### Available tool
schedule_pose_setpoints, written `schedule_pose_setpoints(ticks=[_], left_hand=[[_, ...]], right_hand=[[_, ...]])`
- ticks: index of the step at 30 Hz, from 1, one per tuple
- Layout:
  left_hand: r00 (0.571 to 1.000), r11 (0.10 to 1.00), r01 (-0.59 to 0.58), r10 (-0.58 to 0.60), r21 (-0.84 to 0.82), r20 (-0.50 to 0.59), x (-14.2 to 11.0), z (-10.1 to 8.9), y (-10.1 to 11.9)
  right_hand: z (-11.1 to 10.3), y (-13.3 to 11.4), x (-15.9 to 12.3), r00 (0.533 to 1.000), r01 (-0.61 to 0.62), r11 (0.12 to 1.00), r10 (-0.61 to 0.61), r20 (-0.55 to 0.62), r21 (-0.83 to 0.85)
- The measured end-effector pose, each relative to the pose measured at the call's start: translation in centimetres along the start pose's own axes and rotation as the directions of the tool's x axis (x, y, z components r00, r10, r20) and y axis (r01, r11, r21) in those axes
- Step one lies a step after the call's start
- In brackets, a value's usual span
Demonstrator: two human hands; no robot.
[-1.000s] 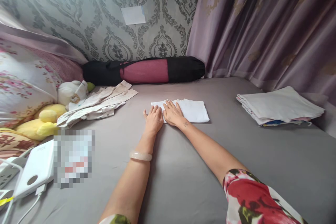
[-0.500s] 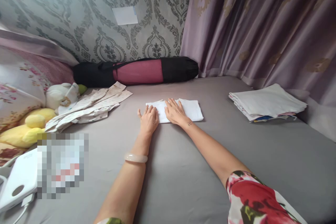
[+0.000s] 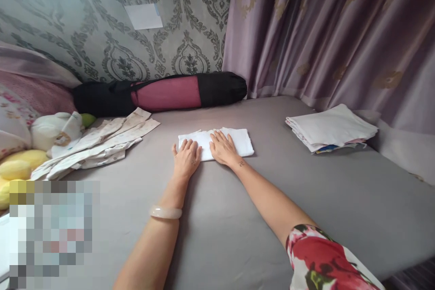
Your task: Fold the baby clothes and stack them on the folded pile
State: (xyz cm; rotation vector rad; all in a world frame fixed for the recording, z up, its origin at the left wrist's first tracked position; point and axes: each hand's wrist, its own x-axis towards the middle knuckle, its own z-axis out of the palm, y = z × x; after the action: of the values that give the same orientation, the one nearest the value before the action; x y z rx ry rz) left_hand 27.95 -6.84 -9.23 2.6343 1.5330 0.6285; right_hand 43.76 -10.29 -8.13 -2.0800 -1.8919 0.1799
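A folded white cloth lies flat on the grey bed sheet, wider than it is deep. On its near left part rests my left hand, palm down with the fingers stretched out and the thumb apart. My right hand lies flat across the cloth's middle, fingers spread and pointing away from me. Both hands press on top of the cloth and grip nothing. A pale bangle circles my left wrist.
At the right sits a stack of folded cloths. Loose patterned clothes lie at the left beside plush toys. A long black and maroon bag runs along the wall. Purple curtains hang at the right. A blurred patch covers the lower left.
The view has turned slightly to the right, so everything sits further left. Both hands stay flat on the white cloth, with the left one slightly further onto it.
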Motion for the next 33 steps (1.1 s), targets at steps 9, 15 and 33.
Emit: schedule_pose_setpoints(ticks=[9,15,33], left_hand=[[0.998,0.999,-0.04,0.04,-0.004,-0.046,-0.1,0.2,0.3],[0.998,0.999,-0.053,0.053,-0.001,-0.031,-0.1,0.6,0.2],[0.998,0.998,-0.054,0.054,-0.015,-0.007,-0.2,0.7,0.1]], right_hand=[[-0.7,0.6,0.1,1.0,-0.029,0.999,0.028,0.012,0.045],[-1.0,1.9,0.1,0.99,-0.137,0.99,0.137,-0.022,0.027],[-1.3,2.6,0.0,0.981,-0.193,0.98,0.193,0.01,0.053]])
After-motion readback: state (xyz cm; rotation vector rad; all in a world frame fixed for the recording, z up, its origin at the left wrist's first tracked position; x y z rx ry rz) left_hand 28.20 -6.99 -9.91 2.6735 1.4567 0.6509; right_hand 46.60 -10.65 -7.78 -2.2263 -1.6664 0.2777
